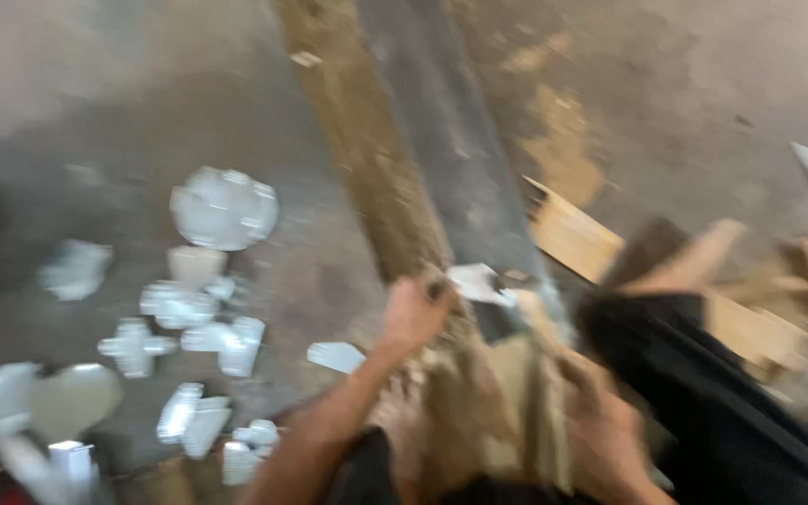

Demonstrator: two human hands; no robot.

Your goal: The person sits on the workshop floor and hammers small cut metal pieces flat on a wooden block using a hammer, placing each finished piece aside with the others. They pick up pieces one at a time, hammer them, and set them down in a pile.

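Note:
The picture is heavily motion-blurred. My left hand (413,313) reaches forward over the concrete floor with its fingers curled. Its fingertips are right beside a small flat white piece (474,281), and the blur hides whether they grip it. My right hand (600,425) is low at the centre right, against some upright tan and grey pieces (530,402) that look like wood. Its grip cannot be made out. A black cloth shape (703,393), either a sleeve or a trouser leg, lies just right of that hand.
Several white plastic pipe fittings (180,309) lie scattered on the floor at the left, with a round white one (224,208) farthest away. A long brown strip (357,140) runs from the top centre towards my hands. Wooden boards (572,234) lie at the right.

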